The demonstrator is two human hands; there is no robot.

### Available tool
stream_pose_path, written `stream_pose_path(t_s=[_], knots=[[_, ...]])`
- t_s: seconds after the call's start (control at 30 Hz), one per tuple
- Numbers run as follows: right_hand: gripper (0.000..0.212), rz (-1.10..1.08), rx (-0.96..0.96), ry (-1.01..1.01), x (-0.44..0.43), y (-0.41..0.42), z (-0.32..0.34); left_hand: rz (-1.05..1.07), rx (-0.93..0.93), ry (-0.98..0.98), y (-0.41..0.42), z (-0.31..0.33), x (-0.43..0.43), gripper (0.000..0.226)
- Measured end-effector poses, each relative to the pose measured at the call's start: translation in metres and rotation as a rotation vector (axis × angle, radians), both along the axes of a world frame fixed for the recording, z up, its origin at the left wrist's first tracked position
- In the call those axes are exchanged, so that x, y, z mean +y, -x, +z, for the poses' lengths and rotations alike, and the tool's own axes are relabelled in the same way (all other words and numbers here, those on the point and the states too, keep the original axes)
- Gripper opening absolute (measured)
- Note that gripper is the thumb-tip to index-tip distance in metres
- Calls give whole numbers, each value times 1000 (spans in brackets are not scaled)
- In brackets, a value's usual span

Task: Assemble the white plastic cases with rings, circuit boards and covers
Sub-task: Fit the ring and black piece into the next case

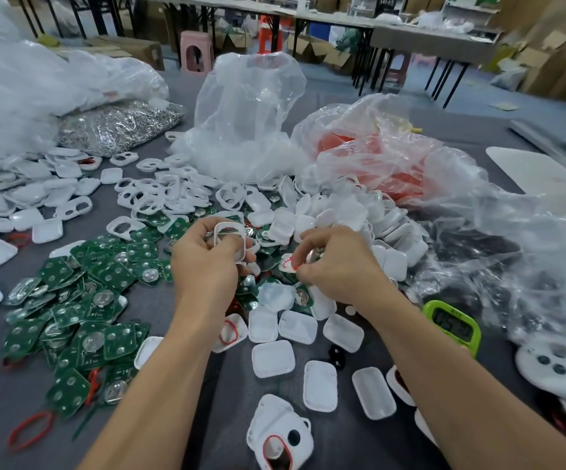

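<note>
Grips white case (229, 239) in left hand (206, 266), long axis upright, open face toward camera. Pinches small white cover (290, 269) with red ring (285, 263) in right hand (341, 266), just beside, above circuit boards (105, 283) on bench (342, 432).

Over the cluttered desk (308, 418), the left hand (203, 262) grips a white case (229, 234); the right hand (337, 262) pinches a red ring (288, 264).
</note>
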State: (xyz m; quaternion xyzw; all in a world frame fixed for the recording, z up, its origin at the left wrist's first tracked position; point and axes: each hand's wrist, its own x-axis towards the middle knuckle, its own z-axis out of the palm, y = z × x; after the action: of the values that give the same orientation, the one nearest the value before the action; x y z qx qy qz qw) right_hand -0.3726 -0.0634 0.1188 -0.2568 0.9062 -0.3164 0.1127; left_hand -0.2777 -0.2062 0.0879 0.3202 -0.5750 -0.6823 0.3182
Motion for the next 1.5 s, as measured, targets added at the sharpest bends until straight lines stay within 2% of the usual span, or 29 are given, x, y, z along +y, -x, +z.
stream_pose_path(t_s=[0.1,0.3,0.4,0.5,0.57,0.63,0.73,0.8,1.0,1.1,1.23,1.3,1.4,1.5], knots=[[22,-6,-39,123,10,-5,1,-17,-14,40,1,-1,3,24],[26,-81,143,139,17,-12,-8,-49,-63,109,2,-2,9,21],[21,-74,143,149,16,-15,-13,-54,-84,153,3,-3,11,23],[29,-105,149,220,19,-14,-10,-66,-90,176,2,-3,12,23],[27,-135,87,328,23,-14,-5,-85,-86,192,0,-3,14,24],[22,-166,-75,505,30,-14,0,-129,-67,187,-2,-2,17,27],[21,-213,-331,744,43,-20,6,-285,-42,139,-3,0,27,34],[25,-230,-438,816,49,-28,5,-392,-42,84,-2,1,34,33],[27,-320,-467,889,60,-34,-2,-579,-22,22,-6,6,41,37],[25,-306,-447,825,63,-36,-8,-626,-12,45,-7,6,37,40],[24,-193,-489,852,59,-43,-13,-554,63,-17,-7,6,42,35],[33,-132,-527,892,59,-45,-14,-489,33,139,-7,3,47,21],[33,-141,-465,894,58,-46,-18,-388,-124,584,-8,-7,57,28],[37,-199,-476,930,56,-48,-20,-395,-225,794,-10,-6,67,39]])
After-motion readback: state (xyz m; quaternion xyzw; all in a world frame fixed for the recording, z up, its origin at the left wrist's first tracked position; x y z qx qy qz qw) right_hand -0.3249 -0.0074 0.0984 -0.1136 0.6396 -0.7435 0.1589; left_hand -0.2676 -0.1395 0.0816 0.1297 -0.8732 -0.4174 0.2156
